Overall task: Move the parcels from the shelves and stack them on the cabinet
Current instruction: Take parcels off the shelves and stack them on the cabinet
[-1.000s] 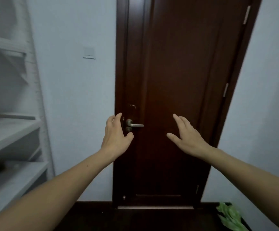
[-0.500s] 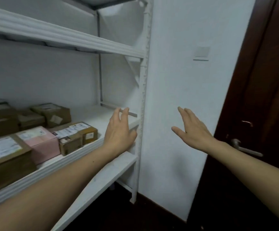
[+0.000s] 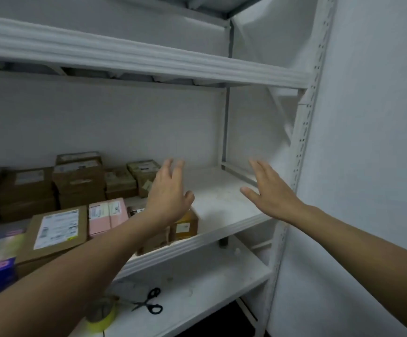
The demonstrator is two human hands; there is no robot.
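Change in the last sec.: the view turned away from the dark door, and now the white metal shelf rack (image 3: pixel 224 203) fills it, w/ the parcels in reach. For the task this means, I think, the walk back is over and the next pick can begin. The cabinet is not in view.

Both hands are empty. My left hand (image 3: pixel 167 198) is raised, back of the hand to the camera, fingers straight and a bit spread, holding nothing. My right hand (image 3: pixel 270 193) is the same, palm turned toward the left one, thumb out. Between the two hands there is only bare shelf board.

The small yellow-brown cardboard box (image 3: pixel 185 226) is just below the left wrist, partly hidden by it, at the shelf's front edge. Further out from the left hand are the pink rectangular box (image 3: pixel 106 216), then the flat brown cardboard parcel w/ white label (image 3: pixel 56 229). More brown boxes stand beyond the left fingers, near the back wall. The nearest box looks like the easiest first grab.
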